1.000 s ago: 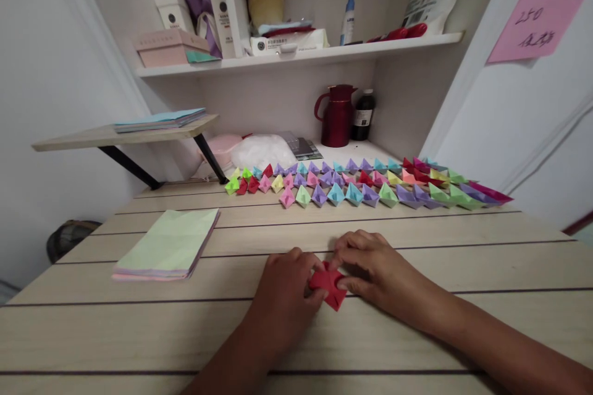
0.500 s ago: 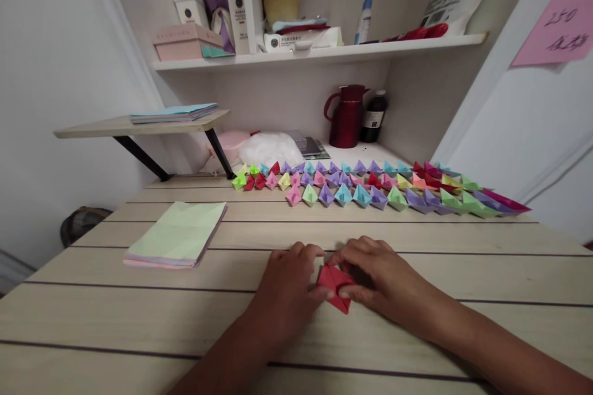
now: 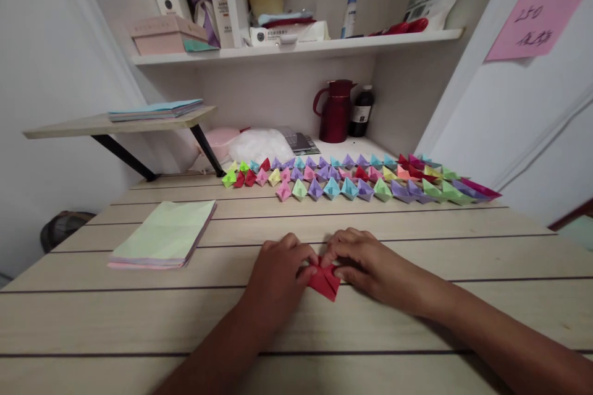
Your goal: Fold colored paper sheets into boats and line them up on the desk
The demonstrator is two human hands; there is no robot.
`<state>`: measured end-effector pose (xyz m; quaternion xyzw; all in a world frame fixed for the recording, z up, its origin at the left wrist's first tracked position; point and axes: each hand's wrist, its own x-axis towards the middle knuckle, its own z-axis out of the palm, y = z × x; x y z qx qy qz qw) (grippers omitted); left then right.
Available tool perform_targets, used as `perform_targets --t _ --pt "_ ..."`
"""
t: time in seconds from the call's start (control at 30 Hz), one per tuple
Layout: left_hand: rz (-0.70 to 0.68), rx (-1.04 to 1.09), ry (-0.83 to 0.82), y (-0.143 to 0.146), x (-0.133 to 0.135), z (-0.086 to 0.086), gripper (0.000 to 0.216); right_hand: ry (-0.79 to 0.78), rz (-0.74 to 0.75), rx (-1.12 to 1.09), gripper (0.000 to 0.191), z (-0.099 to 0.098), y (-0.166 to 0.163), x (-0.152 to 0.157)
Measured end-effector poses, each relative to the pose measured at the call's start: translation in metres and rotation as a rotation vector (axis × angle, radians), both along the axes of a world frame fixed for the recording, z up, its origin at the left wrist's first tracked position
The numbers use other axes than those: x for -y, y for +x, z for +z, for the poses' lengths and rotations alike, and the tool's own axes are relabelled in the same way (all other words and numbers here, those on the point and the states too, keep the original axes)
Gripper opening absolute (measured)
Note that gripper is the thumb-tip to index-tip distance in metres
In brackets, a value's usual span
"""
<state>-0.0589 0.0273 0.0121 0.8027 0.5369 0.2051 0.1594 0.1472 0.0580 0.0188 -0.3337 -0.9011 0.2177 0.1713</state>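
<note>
A small folded piece of red paper [image 3: 326, 285] lies on the wooden table between my two hands, one corner pointing toward me. My left hand [image 3: 285, 271] pinches its left side, with thumb and forefinger on the upper left edge. From the other side, my right hand [image 3: 364, 259] grips the top corner, its thumb at the right edge and its fingertips over the far edge. The fingertips cover part of the paper's upper portion. Beyond the hands stand rows of folded paper boats [image 3: 332, 188] in many colours.
A stack of square paper [image 3: 167, 231], pale green on top, lies at the left. Behind it, a small raised shelf [image 3: 92, 126] on black legs bears more paper. A red jug [image 3: 334, 114] and a dark bottle [image 3: 361, 112] stand at the back, beneath a white shelf [image 3: 296, 49].
Both thumbs have shifted from the middle of the red paper up to its far part, and more of its near face shows. The camera view has turned slightly right.
</note>
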Motion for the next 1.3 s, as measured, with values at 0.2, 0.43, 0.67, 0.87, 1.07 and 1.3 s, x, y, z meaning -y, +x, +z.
perform_targets --t 0.2,0.43,0.67,0.87,1.07,1.3 --pt "-0.025 -0.019 -0.038 -0.001 -0.001 0.003 0.012 -0.073 0.049 0.04 0.033 0.003 0.007 -0.002" --pt "-0.052 -0.008 -0.057 -0.003 -0.003 0.005 0.027 -0.015 0.008 0.009 0.011 -0.003 0.003 -0.002" --pt "-0.047 0.015 -0.014 -0.004 -0.002 0.0 0.014 0.001 -0.07 -0.038 0.008 -0.005 -0.002 -0.002" --pt "-0.04 0.011 -0.01 -0.002 -0.001 0.0 0.012 0.039 -0.134 -0.01 0.007 -0.01 -0.007 0.0" --pt "-0.009 0.054 -0.025 -0.003 -0.003 -0.004 0.017 0.088 -0.179 0.015 0.008 -0.009 -0.013 0.004" --pt "-0.005 0.071 -0.032 -0.004 -0.007 -0.003 0.021 0.185 -0.227 0.054 0.009 -0.014 -0.021 0.005"
